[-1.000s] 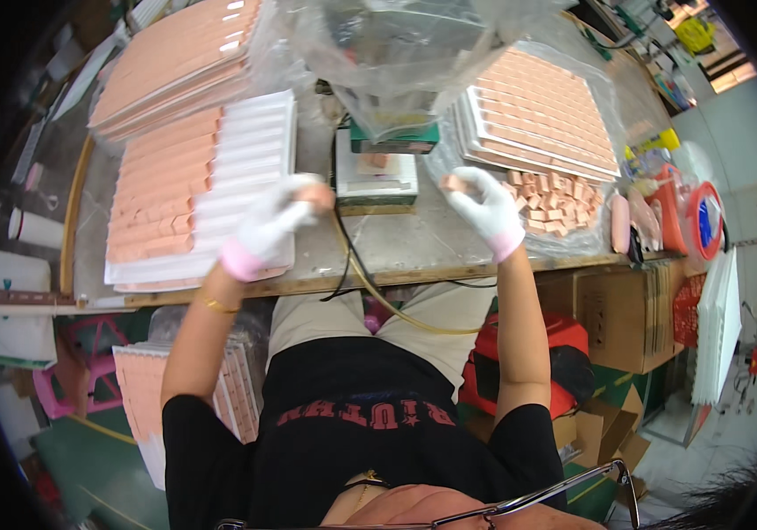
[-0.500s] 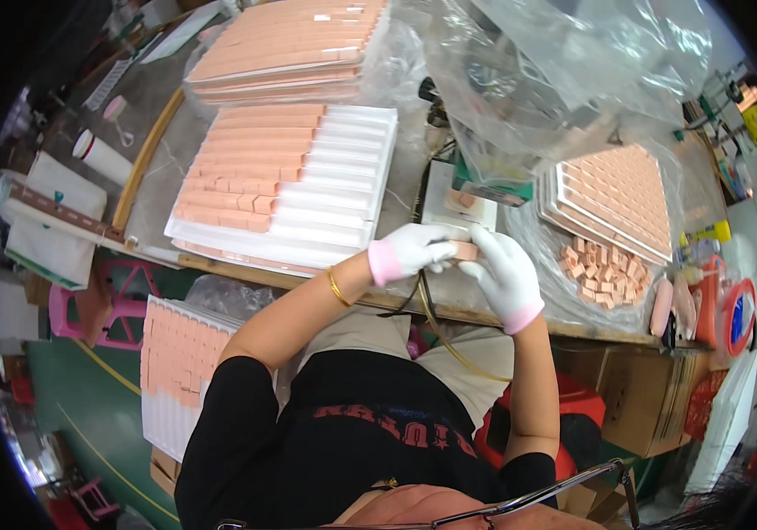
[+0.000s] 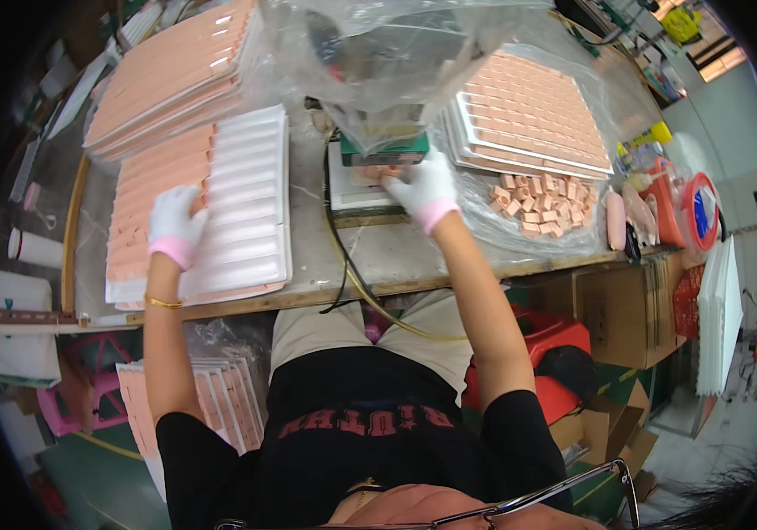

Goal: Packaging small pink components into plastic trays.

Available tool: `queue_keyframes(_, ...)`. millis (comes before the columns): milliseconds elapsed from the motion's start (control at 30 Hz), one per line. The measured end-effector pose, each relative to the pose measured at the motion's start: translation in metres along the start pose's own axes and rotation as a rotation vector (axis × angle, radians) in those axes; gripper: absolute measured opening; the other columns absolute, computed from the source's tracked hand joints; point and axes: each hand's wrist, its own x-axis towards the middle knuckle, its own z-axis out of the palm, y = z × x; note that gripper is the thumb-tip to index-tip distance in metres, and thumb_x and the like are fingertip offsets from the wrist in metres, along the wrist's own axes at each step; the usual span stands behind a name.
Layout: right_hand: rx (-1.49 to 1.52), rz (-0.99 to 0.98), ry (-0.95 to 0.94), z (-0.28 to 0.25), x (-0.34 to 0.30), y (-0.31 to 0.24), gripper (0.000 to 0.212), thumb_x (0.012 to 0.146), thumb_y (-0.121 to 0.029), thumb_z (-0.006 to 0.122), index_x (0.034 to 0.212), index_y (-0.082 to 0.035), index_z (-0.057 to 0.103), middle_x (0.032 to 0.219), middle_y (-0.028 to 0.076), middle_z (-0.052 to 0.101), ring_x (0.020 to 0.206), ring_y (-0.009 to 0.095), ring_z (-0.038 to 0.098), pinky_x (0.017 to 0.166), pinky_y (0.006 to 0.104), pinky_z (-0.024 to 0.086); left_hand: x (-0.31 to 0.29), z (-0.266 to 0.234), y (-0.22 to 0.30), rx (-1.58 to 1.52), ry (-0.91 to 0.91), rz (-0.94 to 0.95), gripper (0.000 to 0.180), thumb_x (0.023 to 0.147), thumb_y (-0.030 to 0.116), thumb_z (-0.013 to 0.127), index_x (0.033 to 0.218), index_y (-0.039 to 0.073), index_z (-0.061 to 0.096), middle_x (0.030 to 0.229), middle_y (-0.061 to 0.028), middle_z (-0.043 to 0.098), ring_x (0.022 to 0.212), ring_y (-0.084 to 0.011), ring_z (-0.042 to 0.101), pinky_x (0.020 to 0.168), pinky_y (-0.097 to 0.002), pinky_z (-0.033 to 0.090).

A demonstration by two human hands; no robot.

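The grey tabletop (image 3: 309,238) has a wooden front edge; around it are a green floor (image 3: 113,495), a pink stool (image 3: 60,405) and cardboard boxes (image 3: 612,309). The gloved left hand (image 3: 175,216) is over the partly filled white tray (image 3: 250,203), its fingers by pink blocks; whether its grip holds one, I cannot tell. The right hand (image 3: 425,190) reaches to a pink block (image 3: 384,171) under the green-fronted machine (image 3: 384,150); its grip is also unclear. Clear plastic (image 3: 378,71) hides most of the machine. Loose blocks (image 3: 542,205) lie to the right.
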Motion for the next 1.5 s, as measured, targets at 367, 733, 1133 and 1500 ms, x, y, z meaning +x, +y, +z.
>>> queue_keyframes(367,-0.252,0.071,0.227,-0.049,-0.031,0.049,0.04,0.072,-0.031,0.071,0.1,-0.004,0.062,0.101,0.017,0.062,0.098,0.032,0.058,0.088,0.0409,0.046,-0.014,-0.019,-0.017,-0.808,-0.116,-0.45,0.03,0.09,0.01,0.055,0.12,0.006,0.052,0.106,-0.0068,0.06,0.083,-0.0172,0.058,0.075,-0.0317,0.049)
queue_keyframes(733,0.78,0.3,-0.092,-0.065,-0.054,-0.018,0.04,0.087,-0.015,0.065,0.122,0.002,0.056,0.109,0.006,0.063,0.099,0.012,0.057,0.086,0.0266,0.046,0.0,0.028,0.154,-1.571,-0.569,-0.158,0.04,0.09,0.019,0.06,0.124,0.0,0.051,0.106,-0.007,0.06,0.089,-0.0126,0.06,0.078,-0.0258,0.05)
queue_keyframes(1133,0.722,-0.061,-0.133,-0.023,-0.065,-0.041,0.04,0.074,-0.014,0.074,0.111,-0.002,0.063,0.101,0.011,0.06,0.091,0.021,0.059,0.081,0.0306,0.048,-0.001,0.035,0.2,-1.982,-0.566,-0.199,0.051,0.092,0.016,0.06,0.135,-0.002,0.041,0.112,-0.0093,0.06,0.085,-0.0122,0.061,0.073,-0.0247,0.051)
queue_keyframes(1500,0.088,0.0,0.067,-0.004,-0.015,0.017,0.023,0.065,-0.017,0.075,0.082,-0.004,0.068,0.1,0.016,0.06,0.095,0.033,0.056,0.082,0.0407,0.047,0.029,0.011,0.015,-0.09,0.031,0.007,0.031,0.074,0.014,0.066,0.105,0.009,0.061,0.103,-0.014,0.062,0.096,-0.0352,0.056,0.087,-0.0429,0.044)
